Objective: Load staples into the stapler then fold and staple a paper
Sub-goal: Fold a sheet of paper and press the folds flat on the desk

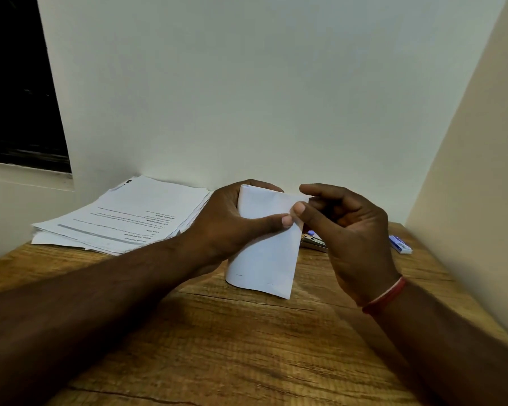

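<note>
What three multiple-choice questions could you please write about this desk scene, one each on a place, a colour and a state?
1. Where does the stack of sheets lie?
A. far left of the table
B. by the right wall
C. on the floor

2. What colour is the wrist band?
A. green
B. red
C. black

3. How is the folded paper held?
A. lying untouched
B. by one hand
C. by both hands

Answers: 1 A, it sits at the table's far left corner; 2 B, the thread round the wrist is red; 3 C, the left hand grips it and the right hand pinches its edge.
</note>
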